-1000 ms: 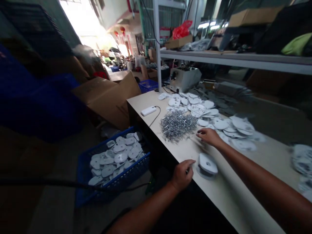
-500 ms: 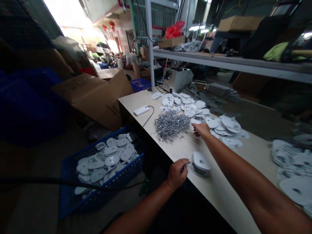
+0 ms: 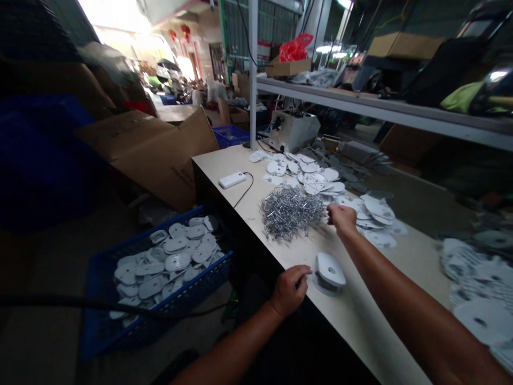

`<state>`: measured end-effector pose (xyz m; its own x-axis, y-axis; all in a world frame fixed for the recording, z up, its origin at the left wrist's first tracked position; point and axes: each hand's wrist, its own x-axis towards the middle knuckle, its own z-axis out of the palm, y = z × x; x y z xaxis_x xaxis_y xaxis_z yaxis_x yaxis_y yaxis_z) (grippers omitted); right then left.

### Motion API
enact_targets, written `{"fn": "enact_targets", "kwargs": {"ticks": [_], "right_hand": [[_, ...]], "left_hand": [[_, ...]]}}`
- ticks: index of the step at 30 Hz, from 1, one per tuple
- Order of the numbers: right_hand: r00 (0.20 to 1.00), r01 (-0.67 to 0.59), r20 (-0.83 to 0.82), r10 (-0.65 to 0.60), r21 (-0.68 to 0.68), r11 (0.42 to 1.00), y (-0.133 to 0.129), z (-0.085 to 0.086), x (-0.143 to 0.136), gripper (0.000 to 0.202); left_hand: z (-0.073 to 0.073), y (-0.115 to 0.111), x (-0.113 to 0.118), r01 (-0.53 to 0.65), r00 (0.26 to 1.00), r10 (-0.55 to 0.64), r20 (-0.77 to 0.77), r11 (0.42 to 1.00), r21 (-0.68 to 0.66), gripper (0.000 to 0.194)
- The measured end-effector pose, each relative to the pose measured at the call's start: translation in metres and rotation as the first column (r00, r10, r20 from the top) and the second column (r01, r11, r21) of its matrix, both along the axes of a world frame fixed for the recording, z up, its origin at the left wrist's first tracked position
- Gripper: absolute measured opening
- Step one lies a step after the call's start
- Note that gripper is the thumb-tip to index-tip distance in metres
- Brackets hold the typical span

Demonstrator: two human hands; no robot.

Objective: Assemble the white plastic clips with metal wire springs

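Observation:
At the table's near edge, my left hand [image 3: 292, 289] has its fingers half curled and apart, with nothing visible in them. Its forefinger reaches toward a small stack of white plastic pieces [image 3: 331, 270], rounded, with a hole in the top one. My right hand [image 3: 341, 216] is closed in a pinch at the right edge of a tangled heap of thin metal pins [image 3: 290, 211]. Whatever is between its fingertips is too small to make out. Loose white plastic plates [image 3: 315, 182] lie behind the heap, and more plates [image 3: 374, 208] lie beyond my right hand.
A blue basket [image 3: 94, 299] full of similar pieces stands low on the left, a black cable [image 3: 72, 301] crossing before it. On the table [image 3: 212, 160] lies a white power bank [image 3: 232, 180] with a cord. A shelf [image 3: 360, 99] spans above; further white parts [image 3: 481, 315] lie at right.
My right hand has shifted slightly to the right, and the pin heap now stretches further toward it. My left hand stays nearly in place beside the white stack. The view has turned a little.

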<state>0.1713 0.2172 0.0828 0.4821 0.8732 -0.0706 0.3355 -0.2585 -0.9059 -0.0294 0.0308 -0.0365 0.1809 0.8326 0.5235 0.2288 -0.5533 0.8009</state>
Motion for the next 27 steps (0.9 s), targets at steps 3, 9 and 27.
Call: {"fn": "enact_targets", "kwargs": {"ticks": [3,9,27], "right_hand": [[0.999,-0.031,-0.026,0.032,0.007,0.999,-0.004,0.000,-0.003,0.021],[0.994,-0.107,-0.034,0.107,-0.009,0.994,-0.008,0.008,0.000,0.025],[0.821,-0.143,0.564,0.088,0.055,0.988,-0.023,0.015,0.031,0.027]], "left_hand": [[-0.001,0.002,0.000,0.000,1.000,0.000,0.007,1.000,-0.001,0.033],[-0.001,0.003,0.000,0.008,1.000,-0.008,0.022,1.000,-0.019,0.032],[0.000,0.007,0.002,0.011,0.998,-0.012,0.063,1.000,0.008,0.030]]}}
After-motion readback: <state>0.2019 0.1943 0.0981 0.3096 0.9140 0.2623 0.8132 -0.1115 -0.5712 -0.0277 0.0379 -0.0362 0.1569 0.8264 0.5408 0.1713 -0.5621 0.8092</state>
